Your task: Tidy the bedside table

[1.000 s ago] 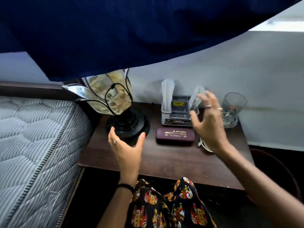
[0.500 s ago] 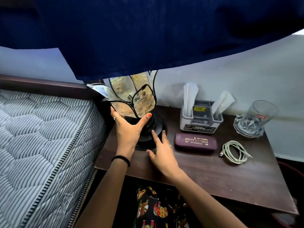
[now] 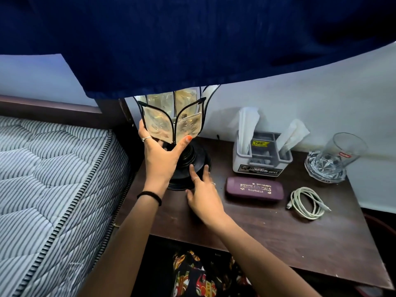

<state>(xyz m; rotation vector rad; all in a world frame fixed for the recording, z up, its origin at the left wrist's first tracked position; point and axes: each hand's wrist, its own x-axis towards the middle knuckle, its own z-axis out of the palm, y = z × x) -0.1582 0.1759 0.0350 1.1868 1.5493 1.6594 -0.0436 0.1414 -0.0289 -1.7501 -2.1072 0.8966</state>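
A lamp with glass petal panels (image 3: 171, 121) and a round black base (image 3: 198, 159) stands at the back left of the dark wooden bedside table (image 3: 267, 230). My left hand (image 3: 160, 159) grips the lamp just under the petals, thumb on the right side and fingers on the left. My right hand (image 3: 203, 194) rests with straight fingers on the front of the black base. A blue cloth hides the top of the lamp.
To the right lie a purple spectacle case (image 3: 255, 189), a grey organiser with white tissues (image 3: 261, 161), a coiled white cable (image 3: 306, 202) and a tilted drinking glass (image 3: 336, 159). A striped mattress (image 3: 53, 189) borders the table's left. A dark blue cloth (image 3: 192, 39) hangs overhead.
My right hand came from the organiser over to the lamp base. My left hand rose from the base to grip the lamp under its petals, and the lamp now stands more upright.
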